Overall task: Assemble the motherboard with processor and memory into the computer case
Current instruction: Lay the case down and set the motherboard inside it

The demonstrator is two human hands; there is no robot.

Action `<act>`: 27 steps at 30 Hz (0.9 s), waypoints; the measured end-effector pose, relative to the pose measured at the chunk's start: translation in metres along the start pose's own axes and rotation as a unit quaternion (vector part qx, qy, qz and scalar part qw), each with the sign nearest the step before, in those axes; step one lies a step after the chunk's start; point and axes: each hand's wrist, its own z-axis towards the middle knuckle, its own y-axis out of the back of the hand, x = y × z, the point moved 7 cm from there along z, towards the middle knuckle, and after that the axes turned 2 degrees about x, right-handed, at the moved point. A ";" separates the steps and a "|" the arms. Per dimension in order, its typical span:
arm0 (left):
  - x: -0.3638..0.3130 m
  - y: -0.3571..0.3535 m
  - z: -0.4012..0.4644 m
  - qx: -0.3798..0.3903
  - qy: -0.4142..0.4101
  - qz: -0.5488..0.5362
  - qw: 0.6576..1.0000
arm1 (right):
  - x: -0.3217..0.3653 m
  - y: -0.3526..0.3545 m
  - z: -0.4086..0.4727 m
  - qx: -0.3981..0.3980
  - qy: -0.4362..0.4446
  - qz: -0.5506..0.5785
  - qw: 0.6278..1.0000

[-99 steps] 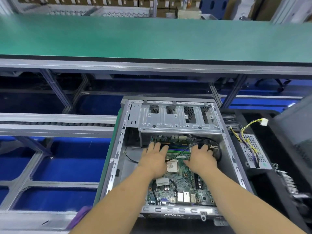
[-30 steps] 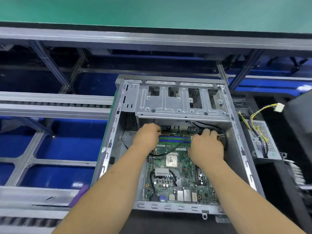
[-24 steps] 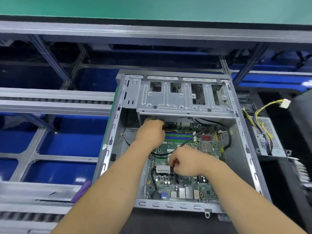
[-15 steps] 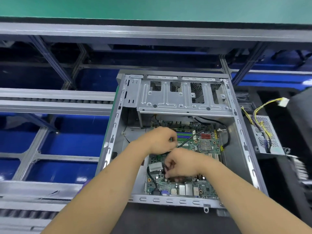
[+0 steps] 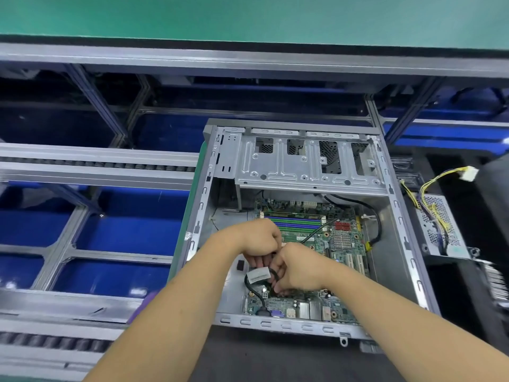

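An open grey computer case (image 5: 407,244) lies flat in front of me. A green motherboard (image 5: 341,244) sits inside it, with memory sticks (image 5: 294,223) seated in its far slots. The processor is hidden under my hands. My left hand (image 5: 256,241) and my right hand (image 5: 297,268) meet over the board's middle. Both pinch a black cable (image 5: 249,288) that carries a white label (image 5: 258,274). The cable loops down toward the board's near edge.
A metal drive cage (image 5: 303,161) spans the case's far end. A second black cable (image 5: 377,224) curves along the right inner wall. A power supply (image 5: 440,227) with yellow wires lies right of the case. Roller rails (image 5: 96,164) and blue bins are on the left.
Both hands left the memory slots at the far end and came together over the board's middle, where they took hold of the black labelled cable. The view tilted down slightly.
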 end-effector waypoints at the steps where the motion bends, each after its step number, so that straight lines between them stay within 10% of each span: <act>1: 0.002 0.002 0.000 -0.018 -0.005 0.036 0.999 | 0.001 -0.004 0.001 0.011 0.002 0.003 1.000; 27: 0.001 0.003 0.011 -0.109 -0.019 0.153 0.982 | 0.011 -0.019 0.006 0.008 -0.009 -0.138 0.990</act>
